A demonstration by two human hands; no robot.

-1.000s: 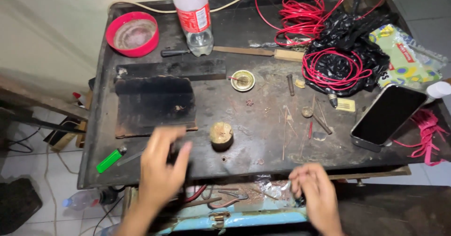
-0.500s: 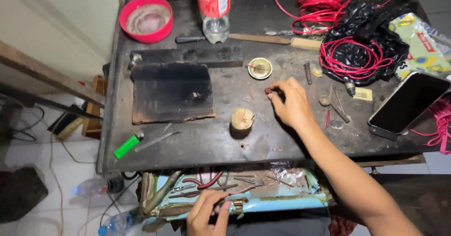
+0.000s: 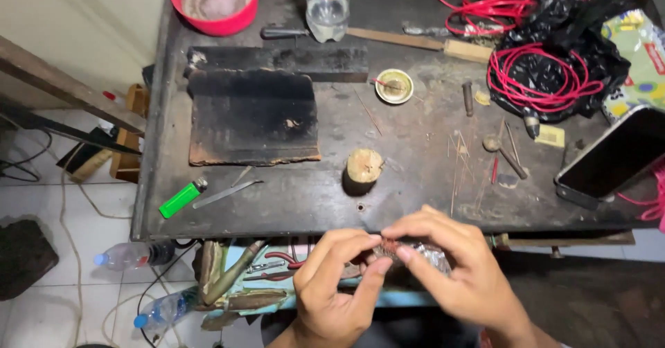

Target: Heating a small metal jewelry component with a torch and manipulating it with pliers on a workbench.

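Observation:
Both hands meet just below the front edge of a dark workbench point(image 3: 291, 202). My left hand point(image 3: 332, 286) and my right hand point(image 3: 457, 272) pinch a small reddish piece point(image 3: 388, 245) between their fingertips, too small to make out. Under the right hand lies crumpled silvery foil point(image 3: 433, 254). A short wooden stub point(image 3: 364, 166) stands on the bench just above the hands. Thin wire strands point(image 3: 457, 161) lie to its right.
On the bench: a charred black board point(image 3: 253, 116), green lighter point(image 3: 181, 197), metal blade point(image 3: 225, 193), red bowl point(image 3: 215, 0), plastic bottle point(image 3: 327, 5), small round tin point(image 3: 394, 86), red wire coils point(image 3: 537, 78), phone point(image 3: 613, 157). An open drawer point(image 3: 242, 279) with pliers sits below; bottles lie on the floor.
My right hand has drawn back from the bench top to the front edge. My left hand rose from the drawer, and both now pinch the small piece together.

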